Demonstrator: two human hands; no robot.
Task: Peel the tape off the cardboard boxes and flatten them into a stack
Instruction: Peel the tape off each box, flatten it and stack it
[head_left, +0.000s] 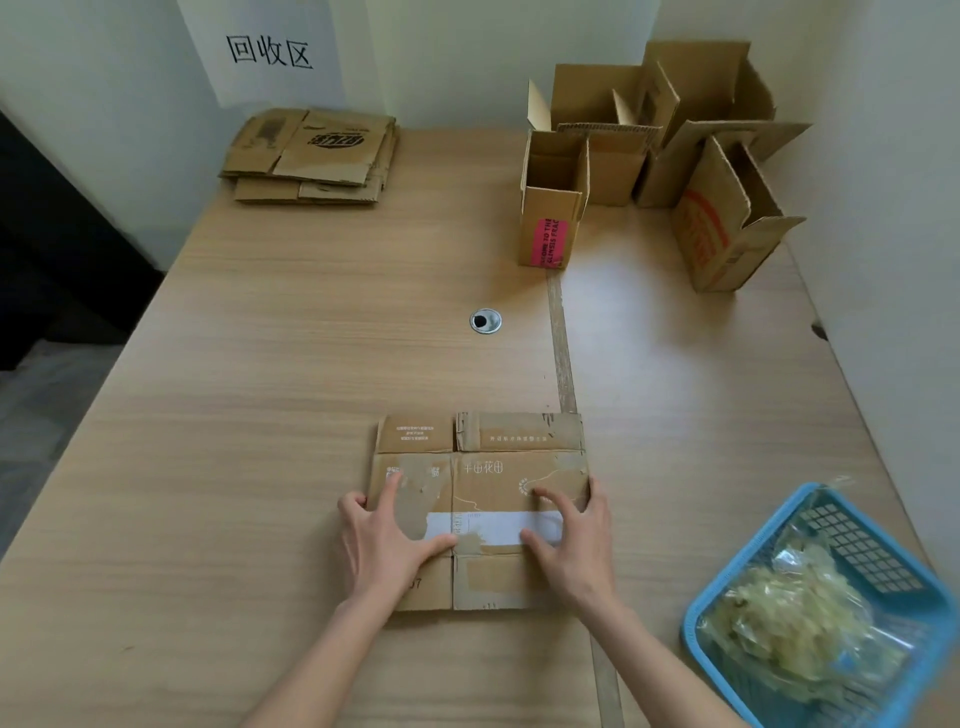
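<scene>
Under both hands | flattened box (480, 499) | left hand (382, 540), right hand (569, 545) press, fingers spread

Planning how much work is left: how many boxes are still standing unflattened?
4, possibly more hidden. All far right: pink-label box nearest the table's middle, red-print box by the right edge, two against the wall.

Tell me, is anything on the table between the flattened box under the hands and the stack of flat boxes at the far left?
Nothing visible: only bare table lies between the flattened box and the stack.
</scene>
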